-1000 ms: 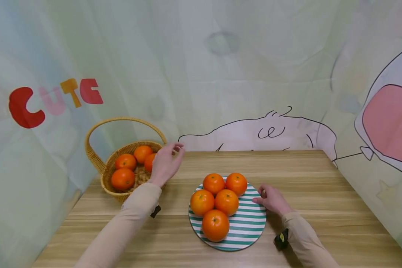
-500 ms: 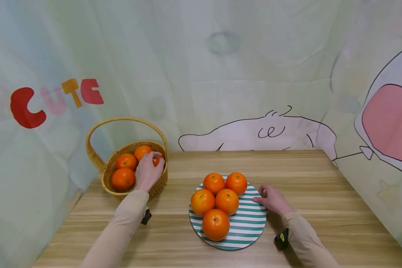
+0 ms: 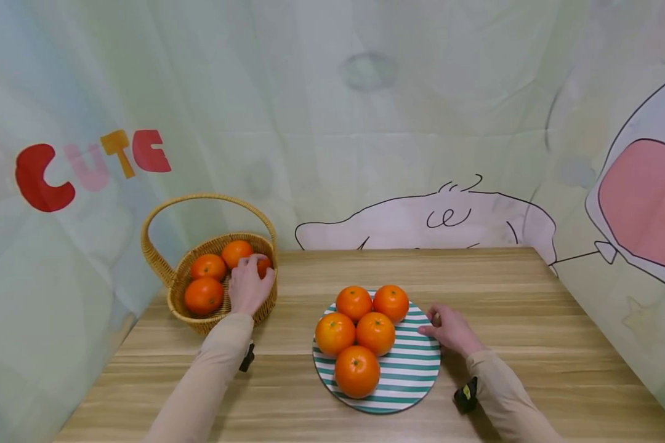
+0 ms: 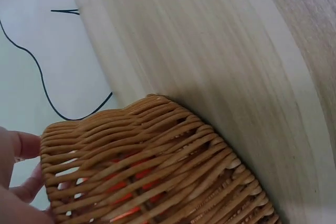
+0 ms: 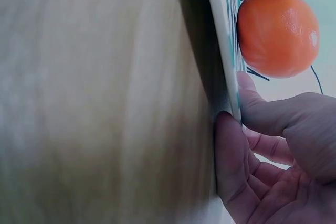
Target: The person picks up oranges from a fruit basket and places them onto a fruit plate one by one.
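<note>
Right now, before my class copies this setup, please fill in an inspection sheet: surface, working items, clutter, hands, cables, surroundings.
Surface: wood-grain table.
Working items: wicker basket with four oranges in view; green-and-white striped plate bearing five more oranges, its right part bare.
Clutter: nothing seen.
Hands: left hand reaches into the basket, fingers around its rightmost orange; right hand pinches the plate's right edge, thumb on top.
Cables: nothing seen.
Surroundings: pale backdrop printed with colourful letters and a pink heart.
</note>
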{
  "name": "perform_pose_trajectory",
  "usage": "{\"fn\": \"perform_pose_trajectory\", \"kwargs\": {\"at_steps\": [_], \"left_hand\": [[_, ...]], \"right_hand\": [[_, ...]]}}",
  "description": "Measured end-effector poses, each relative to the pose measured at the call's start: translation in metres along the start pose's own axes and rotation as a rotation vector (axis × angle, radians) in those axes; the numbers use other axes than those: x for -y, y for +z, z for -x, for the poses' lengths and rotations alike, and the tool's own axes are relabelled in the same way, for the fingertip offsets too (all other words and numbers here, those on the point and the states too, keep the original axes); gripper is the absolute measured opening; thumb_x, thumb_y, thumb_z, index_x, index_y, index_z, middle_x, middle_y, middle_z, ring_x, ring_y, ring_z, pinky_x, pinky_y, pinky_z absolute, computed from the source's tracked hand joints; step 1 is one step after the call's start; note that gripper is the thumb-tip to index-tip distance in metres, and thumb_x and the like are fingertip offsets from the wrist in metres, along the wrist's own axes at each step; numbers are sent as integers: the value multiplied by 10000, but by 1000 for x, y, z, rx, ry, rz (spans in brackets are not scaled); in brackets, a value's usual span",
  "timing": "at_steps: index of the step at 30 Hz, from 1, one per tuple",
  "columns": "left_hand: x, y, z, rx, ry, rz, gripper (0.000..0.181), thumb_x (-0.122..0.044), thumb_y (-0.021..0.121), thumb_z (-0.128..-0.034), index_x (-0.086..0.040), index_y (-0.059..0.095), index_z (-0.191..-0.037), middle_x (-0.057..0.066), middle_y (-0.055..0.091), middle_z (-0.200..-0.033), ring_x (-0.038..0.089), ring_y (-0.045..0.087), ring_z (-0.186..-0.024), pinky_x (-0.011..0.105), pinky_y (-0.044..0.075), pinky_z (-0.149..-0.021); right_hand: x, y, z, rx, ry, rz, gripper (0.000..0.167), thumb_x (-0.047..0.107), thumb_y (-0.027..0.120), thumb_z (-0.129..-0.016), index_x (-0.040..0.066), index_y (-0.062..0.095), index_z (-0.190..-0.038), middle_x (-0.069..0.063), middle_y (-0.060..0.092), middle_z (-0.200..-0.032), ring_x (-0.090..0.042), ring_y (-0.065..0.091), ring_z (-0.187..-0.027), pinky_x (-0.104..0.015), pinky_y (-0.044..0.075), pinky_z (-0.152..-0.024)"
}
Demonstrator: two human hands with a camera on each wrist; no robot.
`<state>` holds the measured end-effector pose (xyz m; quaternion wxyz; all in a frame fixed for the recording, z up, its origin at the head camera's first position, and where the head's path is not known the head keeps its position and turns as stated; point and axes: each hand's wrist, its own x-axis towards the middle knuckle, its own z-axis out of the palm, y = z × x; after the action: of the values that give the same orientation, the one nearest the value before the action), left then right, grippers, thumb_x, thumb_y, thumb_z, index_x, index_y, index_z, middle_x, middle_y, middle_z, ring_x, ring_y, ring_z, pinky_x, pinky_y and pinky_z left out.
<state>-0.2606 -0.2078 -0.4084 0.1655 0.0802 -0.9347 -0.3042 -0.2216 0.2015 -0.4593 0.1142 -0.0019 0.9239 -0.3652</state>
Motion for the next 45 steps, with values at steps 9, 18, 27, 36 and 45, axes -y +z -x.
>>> {"fn": "perform_pose_trajectory", "kwargs": {"at_steps": [9, 18, 27, 36, 45], "left_hand": [[2, 6, -4, 5, -4, -9, 411, -255, 511, -978, -112, 530, -1362, 202, 365, -1485, 475, 307, -1379, 644, 335, -1103], [11, 9, -8, 0, -16, 20, 478, -220, 515, -963, -77, 487, -1418, 230, 299, -1579, 478, 228, -1475, 653, 275, -1157], [12, 7, -10, 95, -12, -20, 556, -242, 455, -985, -81, 393, -1513, 224, 192, -1659, 455, 115, -1547, 709, 230, -1165], [11, 7, -10, 129, -39, -27, 550, -260, 410, -1003, -88, 370, -1524, 220, 199, -1647, 434, 140, -1541, 713, 250, -1151], [8, 4, -7, 155, -142, -10, 615, -324, 424, -997, -118, 297, -1562, 282, 77, -1522, 545, 113, -1432, 703, 364, -1033]], "right_hand": [[0, 0, -1, -5, 3, 1, 255, 159, 737, -914, 36, 563, -1053, -105, 549, -862, -218, 536, -730, -274, 539, -571], [1, -1, 0, -9, -5, 5, 251, 154, 738, -914, 33, 561, -1043, -99, 538, -847, -213, 527, -724, -273, 532, -567], [0, -1, 0, -5, -1, 0, 259, 162, 740, -912, 32, 561, -1046, -99, 534, -847, -216, 524, -728, -277, 532, -570], [-1, 0, 0, -9, -7, 17, 274, 186, 749, -907, 31, 566, -1040, -100, 542, -847, -219, 517, -744, -276, 499, -581], [1, 0, 0, -3, 1, 18, 267, 185, 738, -916, 35, 565, -1053, -97, 531, -853, -218, 520, -752, -275, 509, -587]]}}
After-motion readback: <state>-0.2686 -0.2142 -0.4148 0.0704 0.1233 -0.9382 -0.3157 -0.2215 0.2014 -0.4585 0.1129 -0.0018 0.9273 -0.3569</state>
